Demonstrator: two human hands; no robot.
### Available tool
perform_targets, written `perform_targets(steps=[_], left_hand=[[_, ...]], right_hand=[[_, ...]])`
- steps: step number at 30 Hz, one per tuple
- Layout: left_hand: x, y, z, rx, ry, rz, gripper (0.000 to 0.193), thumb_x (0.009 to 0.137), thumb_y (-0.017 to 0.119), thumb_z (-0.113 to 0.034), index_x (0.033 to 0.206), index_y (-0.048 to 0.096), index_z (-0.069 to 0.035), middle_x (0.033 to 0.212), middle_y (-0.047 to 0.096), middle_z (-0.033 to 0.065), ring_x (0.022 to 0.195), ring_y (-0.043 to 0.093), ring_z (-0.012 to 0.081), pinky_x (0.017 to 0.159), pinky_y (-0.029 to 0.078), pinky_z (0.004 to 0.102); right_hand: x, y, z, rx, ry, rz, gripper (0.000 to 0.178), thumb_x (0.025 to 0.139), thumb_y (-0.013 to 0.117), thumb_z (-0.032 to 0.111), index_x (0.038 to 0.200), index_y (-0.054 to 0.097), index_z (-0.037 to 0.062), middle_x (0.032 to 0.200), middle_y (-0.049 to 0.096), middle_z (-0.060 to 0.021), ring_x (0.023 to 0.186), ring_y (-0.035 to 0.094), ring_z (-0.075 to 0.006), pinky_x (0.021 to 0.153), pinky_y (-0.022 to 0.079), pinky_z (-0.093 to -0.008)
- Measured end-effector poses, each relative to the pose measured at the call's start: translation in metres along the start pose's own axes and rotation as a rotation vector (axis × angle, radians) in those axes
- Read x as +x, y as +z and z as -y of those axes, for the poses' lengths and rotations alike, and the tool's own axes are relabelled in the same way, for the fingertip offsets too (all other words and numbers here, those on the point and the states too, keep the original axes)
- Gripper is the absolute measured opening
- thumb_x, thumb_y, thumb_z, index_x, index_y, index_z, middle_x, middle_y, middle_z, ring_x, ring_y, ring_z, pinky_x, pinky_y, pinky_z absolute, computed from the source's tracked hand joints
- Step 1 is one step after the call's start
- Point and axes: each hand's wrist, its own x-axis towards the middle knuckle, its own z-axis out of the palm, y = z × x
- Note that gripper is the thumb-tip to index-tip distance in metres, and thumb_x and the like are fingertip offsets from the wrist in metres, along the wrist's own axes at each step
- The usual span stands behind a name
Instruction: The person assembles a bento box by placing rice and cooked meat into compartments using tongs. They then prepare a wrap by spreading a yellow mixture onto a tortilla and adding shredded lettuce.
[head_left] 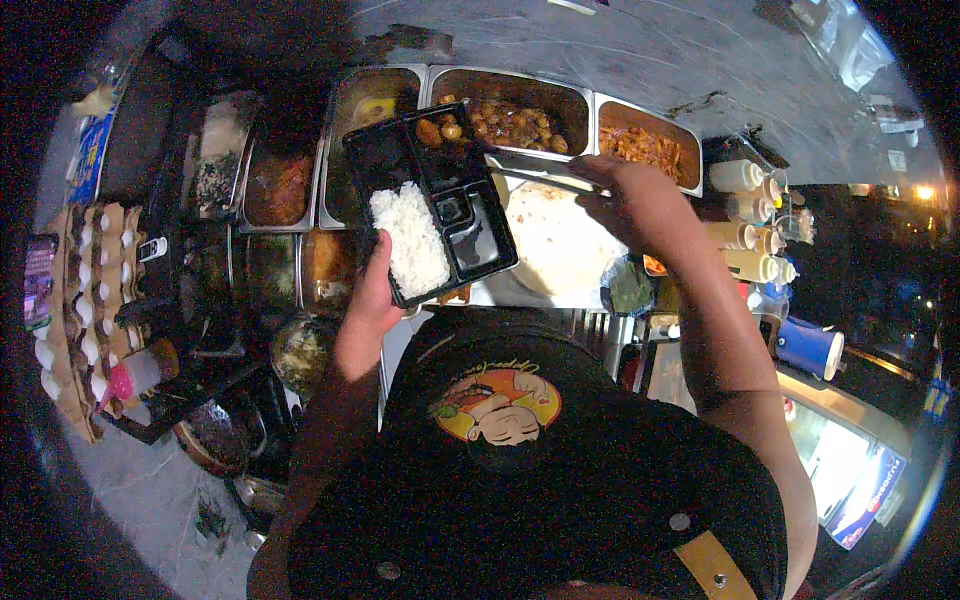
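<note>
Held a black compartment tray (440, 200) in the left hand (375, 290), fingers curled shut around its near lower edge, thumb on the rim beside the rice. Tray tilted above the steel food pans, near the middle of the view. White rice (410, 238) filled the largest compartment; a few browned pieces (440, 128) sat in the far corner compartment; the small inner cells were bare.

Reached the right hand (625, 195) forward over the bench, palm down, closed on a metal serving utensil (535, 178) whose handle ran left toward the pan of brown chunky stew (515, 120). How tightly the fingers gripped could not be told, seen only from the back of the hand.

Beside that pan, to the right, an orange-red dish in another steel pan (645, 148). Below the right hand, a pale round flatbread or lid (555, 240), hard to tell which. At the right, a cluster of squeeze bottles (745, 215) with pale bodies, and a blue cup (808, 347) nearer. At the left edge, egg trays (95, 300) with white eggs, and a pink-capped bottle (135, 375) lying near them.
</note>
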Motion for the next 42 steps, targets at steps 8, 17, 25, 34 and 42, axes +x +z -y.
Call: perform_targets(steps=[8,17,25,34,42], left_hand=[[-0.009,-0.001,0.001,0.039,-0.022,-0.018,0.068,0.114,0.046,-0.052,0.165,0.038,-0.006,0.162,0.052,0.0142,0.146,0.056,0.0306,0.120,0.047,0.0509],[0.002,-0.017,0.008,0.092,-0.067,0.086,0.074,0.112,0.046,-0.058,0.167,0.036,-0.010,0.165,0.050,0.0096,0.147,0.054,0.0299,0.122,0.044,0.0519],[-0.002,-0.005,0.004,0.025,-0.123,0.086,0.071,0.113,0.048,-0.053,0.165,0.037,-0.006,0.162,0.053,0.0136,0.145,0.056,0.0299,0.120,0.047,0.0499],[-0.005,0.001,-0.005,0.067,-0.146,0.080,0.071,0.113,0.047,-0.054,0.166,0.038,-0.007,0.162,0.052,0.0123,0.146,0.056,0.0299,0.121,0.046,0.0506],[-0.007,-0.003,-0.009,0.082,-0.165,0.101,0.073,0.111,0.049,-0.059,0.165,0.040,-0.011,0.161,0.056,0.0100,0.142,0.059,0.0301,0.119,0.048,0.0519]], right_hand=[[-0.009,-0.073,0.057,-0.387,0.068,0.127,0.028,0.094,0.068,0.022,0.119,0.077,0.0112,0.106,0.077,-0.0236,0.094,0.076,-0.0419,0.081,0.062,-0.0551],[0.014,-0.061,0.038,-0.503,-0.091,0.003,0.021,0.090,0.065,0.015,0.095,0.079,0.0006,0.097,0.075,-0.0304,0.089,0.076,-0.0464,0.079,0.063,-0.0567],[0.026,-0.052,0.015,-0.403,-0.050,-0.011,0.029,0.089,0.071,0.019,0.116,0.076,0.0081,0.107,0.077,-0.0227,0.097,0.075,-0.0446,0.085,0.062,-0.0544],[0.016,-0.083,0.028,-0.596,0.002,0.078,0.033,0.091,0.071,0.016,0.124,0.076,0.0167,0.107,0.078,-0.0161,0.095,0.076,-0.0411,0.085,0.062,-0.0523],[0.014,-0.084,0.023,-0.507,-0.113,0.020,0.025,0.094,0.063,0.015,0.115,0.077,0.0143,0.108,0.079,-0.0206,0.096,0.076,-0.0425,0.083,0.064,-0.0534]])
